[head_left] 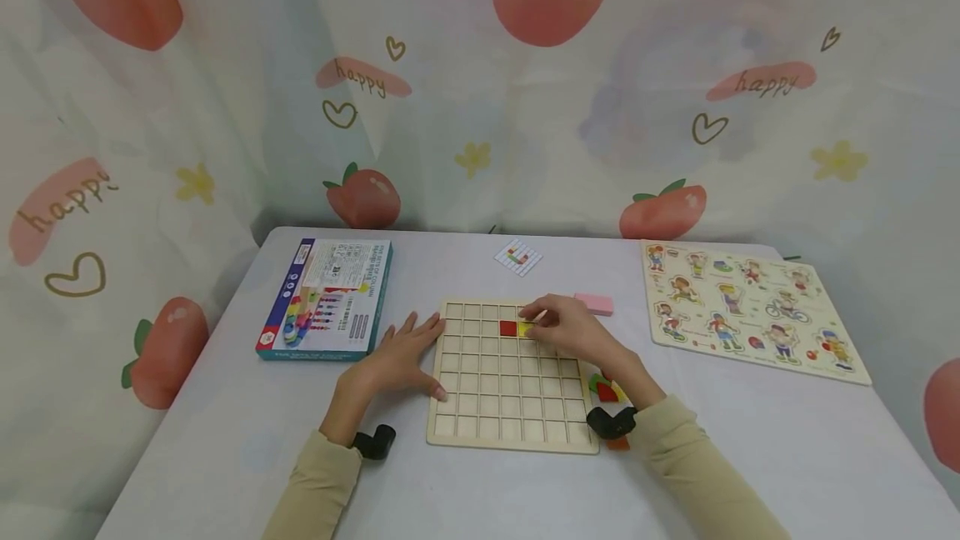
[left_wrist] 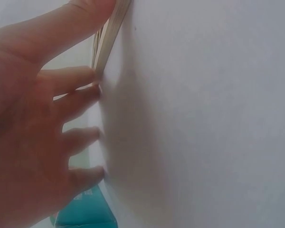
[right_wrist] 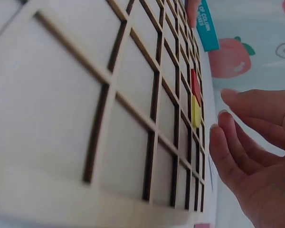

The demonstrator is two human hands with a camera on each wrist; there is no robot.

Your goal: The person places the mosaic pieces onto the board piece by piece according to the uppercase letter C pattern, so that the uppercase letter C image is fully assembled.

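— Pale wood, this is the material of the square grid board (head_left: 510, 382); it is flat, with thin raised strips that make many small square cells. Do you see it near the front edge of the tabletop (head_left: 750, 440)?

— Yes, in the middle of it. Two cells in the second row from the far side are filled: a red tile (head_left: 507, 328) and, touching it on the right, a yellow tile (head_left: 524, 329). Both look smooth and glossy in the right wrist view.

— How is the right hand (head_left: 566, 327)?

— It lies over the far right part of the board, fingers loosely bent, their tips at the yellow tile. I cannot tell if they pinch it or only touch it; in the wrist view the fingers (right_wrist: 228, 152) are just beside the tile and seem apart from it.

— And the left hand (head_left: 401, 357)?

— Flat, fingers straight and spread, resting on the tabletop and pressing against the left edge of the board. Both sleeves are beige.

— What else is on the table?

— A teal cardboard box (head_left: 326, 298) at the left edge, a pink block (head_left: 594, 303) behind the board, a small white card (head_left: 518, 257) near the far edge, a wooden picture puzzle (head_left: 750, 307) at the right. The tabletop is plain white; a cloth with strawberries hangs behind.
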